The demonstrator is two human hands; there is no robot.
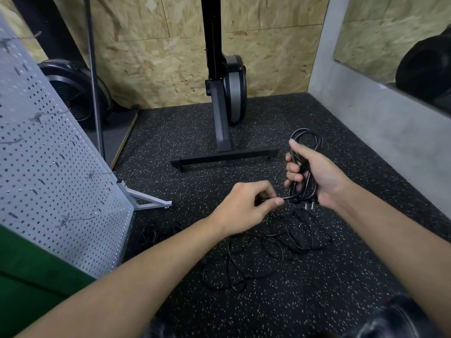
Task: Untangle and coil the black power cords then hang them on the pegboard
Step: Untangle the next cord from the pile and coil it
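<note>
While the right hand (317,176) curls its fingers around a coiled black cord (303,190), holding the loops upright above the speckled rubber floor (317,301), the left hand (246,206) pinches that cord's loose length between thumb and fingers just beside the coil. Below both hands, more black cords (301,224) lie tangled on the floor. A grey pegboard (48,167) with hooks stands at the left, well apart from the coil. An exercise machine (227,93) stands upright by the wooden wall behind.
</note>
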